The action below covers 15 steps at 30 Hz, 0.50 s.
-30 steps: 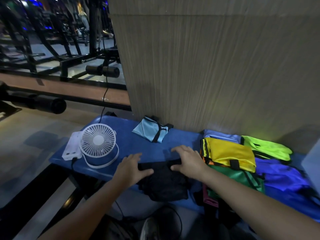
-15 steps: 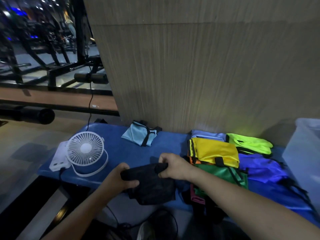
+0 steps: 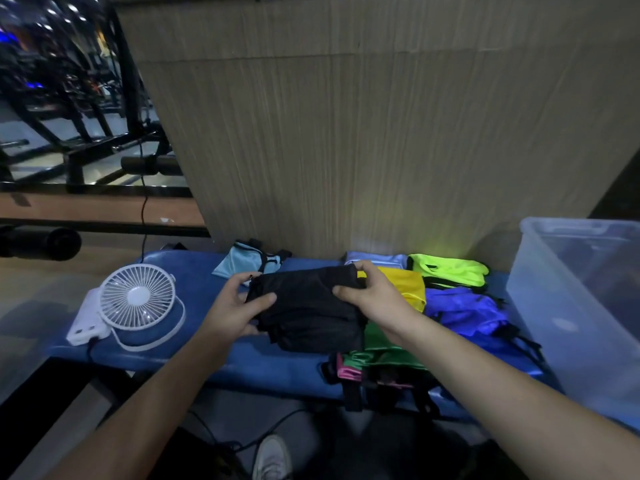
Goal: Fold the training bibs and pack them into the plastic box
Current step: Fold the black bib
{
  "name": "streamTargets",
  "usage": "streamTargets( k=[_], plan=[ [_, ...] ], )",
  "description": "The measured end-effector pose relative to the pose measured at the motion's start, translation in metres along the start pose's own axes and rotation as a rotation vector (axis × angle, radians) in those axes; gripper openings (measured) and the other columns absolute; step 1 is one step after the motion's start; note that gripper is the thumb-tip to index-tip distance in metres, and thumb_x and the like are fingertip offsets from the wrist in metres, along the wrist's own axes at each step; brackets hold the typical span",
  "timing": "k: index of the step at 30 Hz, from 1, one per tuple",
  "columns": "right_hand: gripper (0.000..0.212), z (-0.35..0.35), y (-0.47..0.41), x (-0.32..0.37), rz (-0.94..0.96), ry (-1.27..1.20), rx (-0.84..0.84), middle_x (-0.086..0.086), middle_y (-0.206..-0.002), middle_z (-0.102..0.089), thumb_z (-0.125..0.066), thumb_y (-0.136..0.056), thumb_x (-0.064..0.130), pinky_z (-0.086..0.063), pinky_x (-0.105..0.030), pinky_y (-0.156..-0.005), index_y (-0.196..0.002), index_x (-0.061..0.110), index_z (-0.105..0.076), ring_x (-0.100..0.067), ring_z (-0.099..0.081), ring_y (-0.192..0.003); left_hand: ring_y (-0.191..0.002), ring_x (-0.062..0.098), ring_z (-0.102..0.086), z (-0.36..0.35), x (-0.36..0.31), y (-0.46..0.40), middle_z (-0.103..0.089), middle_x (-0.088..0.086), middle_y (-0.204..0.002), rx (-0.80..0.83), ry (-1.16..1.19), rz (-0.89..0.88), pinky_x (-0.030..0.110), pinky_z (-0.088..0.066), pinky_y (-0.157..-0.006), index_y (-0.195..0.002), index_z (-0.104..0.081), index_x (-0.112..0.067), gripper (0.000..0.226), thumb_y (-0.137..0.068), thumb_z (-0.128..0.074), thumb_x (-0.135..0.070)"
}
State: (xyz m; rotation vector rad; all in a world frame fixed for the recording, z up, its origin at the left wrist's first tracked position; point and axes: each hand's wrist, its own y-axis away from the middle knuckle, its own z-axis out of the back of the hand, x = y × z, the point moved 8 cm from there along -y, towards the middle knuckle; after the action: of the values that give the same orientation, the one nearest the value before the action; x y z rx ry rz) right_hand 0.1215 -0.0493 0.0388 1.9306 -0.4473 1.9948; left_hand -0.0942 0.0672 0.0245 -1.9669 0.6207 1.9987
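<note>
A folded black bib (image 3: pixel 308 306) is lifted a little above the blue bench (image 3: pixel 194 344). My left hand (image 3: pixel 235 310) grips its left edge, thumb on top. My right hand (image 3: pixel 372 296) grips its right edge. To the right lies a pile of bibs: yellow (image 3: pixel 405 282), neon green (image 3: pixel 450 270), purple (image 3: pixel 464 310), dark green (image 3: pixel 384 344) and pale blue (image 3: pixel 374 258). A folded light blue bib (image 3: pixel 242 263) lies at the back against the wall. The clear plastic box (image 3: pixel 568 306) stands at the bench's right end.
A white desk fan (image 3: pixel 138 301) and a white power bank (image 3: pixel 85 322) sit at the bench's left end, with a cable running off. A wood-panelled wall (image 3: pixel 363 133) rises right behind the bench. Gym machines (image 3: pixel 69 116) stand at far left. A shoe (image 3: pixel 272 459) shows below.
Both hands went from pressing flat on the black bib to gripping its edges, then lifted it up and slightly right. The view has shifted right, bringing the plastic box into sight.
</note>
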Motion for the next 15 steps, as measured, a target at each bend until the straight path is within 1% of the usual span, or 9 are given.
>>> streamTargets(
  k=[2, 3, 5, 7, 9, 10, 12, 13, 15],
  plan=[
    [0.038, -0.002, 0.003, -0.012, -0.047, 0.023, 0.026, -0.01, -0.09, -0.07, -0.074, -0.084, 0.006, -0.055, -0.031, -0.061, -0.114, 0.016, -0.054, -0.02, -0.065, -0.074, -0.09, 0.024, -0.072, 0.002, 0.011, -0.004, -0.07, 0.012, -0.109, -0.025, -0.01, 0.031, 0.045, -0.062, -0.067, -0.124, -0.053, -0.017, 0.039, -0.091, -0.07, -0.006],
    [0.04, -0.006, 0.002, -0.018, -0.06, 0.083, 0.045, -0.006, -0.088, -0.068, -0.073, -0.084, 0.005, -0.052, -0.027, -0.056, -0.116, 0.02, -0.053, -0.018, -0.063, -0.07, -0.091, 0.025, -0.071, 0.005, 0.019, -0.005, -0.07, 0.012, -0.108, -0.041, -0.022, 0.05, 0.046, -0.062, -0.069, -0.123, -0.053, -0.018, 0.038, -0.091, -0.07, -0.007],
    [0.042, -0.018, -0.004, -0.027, -0.032, 0.287, 0.076, 0.001, -0.088, -0.064, -0.075, -0.082, 0.008, -0.046, -0.02, -0.053, -0.114, 0.024, -0.053, -0.013, -0.059, -0.069, -0.09, 0.025, -0.069, 0.018, 0.037, -0.009, -0.068, 0.011, -0.105, -0.078, -0.054, 0.095, 0.046, -0.061, -0.068, -0.121, -0.053, -0.017, 0.036, -0.091, -0.07, -0.007],
    [0.038, -0.034, -0.011, -0.033, 0.003, 0.488, 0.104, 0.005, -0.087, -0.061, -0.076, -0.079, 0.012, -0.042, -0.017, -0.052, -0.109, 0.023, -0.055, -0.012, -0.057, -0.069, -0.091, 0.026, -0.066, 0.031, 0.054, -0.014, -0.065, 0.009, -0.102, -0.11, -0.105, 0.102, 0.04, -0.06, -0.063, -0.116, -0.054, -0.014, 0.036, -0.088, -0.074, -0.006],
    [0.034, -0.05, -0.017, -0.041, -0.003, 0.629, 0.155, 0.001, -0.089, -0.064, -0.075, -0.077, 0.012, -0.042, -0.023, -0.059, -0.105, 0.02, -0.057, -0.017, -0.059, -0.076, -0.099, 0.028, -0.062, 0.046, 0.064, -0.019, -0.062, 0.007, -0.1, -0.157, -0.223, 0.028, 0.032, -0.053, -0.07, -0.108, -0.055, -0.01, 0.041, -0.076, -0.081, -0.007],
    [0.032, -0.058, -0.02, -0.046, -0.002, 0.708, 0.188, -0.003, -0.093, -0.066, -0.074, -0.077, 0.011, -0.039, -0.024, -0.062, -0.104, 0.019, -0.057, -0.02, -0.061, -0.081, -0.1, 0.028, -0.06, 0.052, 0.07, -0.023, -0.061, 0.007, -0.099, -0.162, -0.297, 0.011, 0.03, -0.049, -0.074, -0.104, -0.055, -0.011, 0.042, -0.072, -0.081, -0.008],
    [0.027, -0.068, -0.025, -0.055, -0.017, 0.85, 0.254, -0.01, -0.101, -0.069, -0.071, -0.079, 0.011, -0.036, -0.024, -0.065, -0.1, 0.018, -0.056, -0.026, -0.065, -0.093, -0.099, 0.027, -0.061, 0.057, 0.085, -0.029, -0.061, 0.006, -0.1, -0.137, -0.44, 0.038, 0.034, -0.047, -0.078, -0.102, -0.054, -0.019, 0.04, -0.073, -0.081, -0.016],
    [0.026, -0.072, -0.028, -0.059, -0.036, 0.902, 0.279, -0.012, -0.105, -0.068, -0.07, -0.079, 0.012, -0.037, -0.025, -0.067, -0.101, 0.017, -0.056, -0.028, -0.065, -0.099, -0.1, 0.027, -0.062, 0.059, 0.091, -0.032, -0.062, 0.005, -0.101, -0.121, -0.516, 0.065, 0.035, -0.047, -0.08, -0.103, -0.054, -0.019, 0.038, -0.076, -0.082, -0.018],
    [0.034, -0.075, -0.036, -0.064, -0.067, 0.988, 0.313, -0.013, -0.117, -0.059, -0.07, -0.083, 0.018, -0.043, -0.027, -0.078, -0.114, 0.014, -0.058, -0.03, -0.059, -0.11, -0.102, 0.022, -0.063, 0.066, 0.097, -0.042, -0.064, 0.001, -0.104, -0.105, -0.655, 0.068, 0.033, -0.048, -0.085, -0.104, -0.057, -0.019, 0.037, -0.079, -0.081, -0.033]
  ],
)
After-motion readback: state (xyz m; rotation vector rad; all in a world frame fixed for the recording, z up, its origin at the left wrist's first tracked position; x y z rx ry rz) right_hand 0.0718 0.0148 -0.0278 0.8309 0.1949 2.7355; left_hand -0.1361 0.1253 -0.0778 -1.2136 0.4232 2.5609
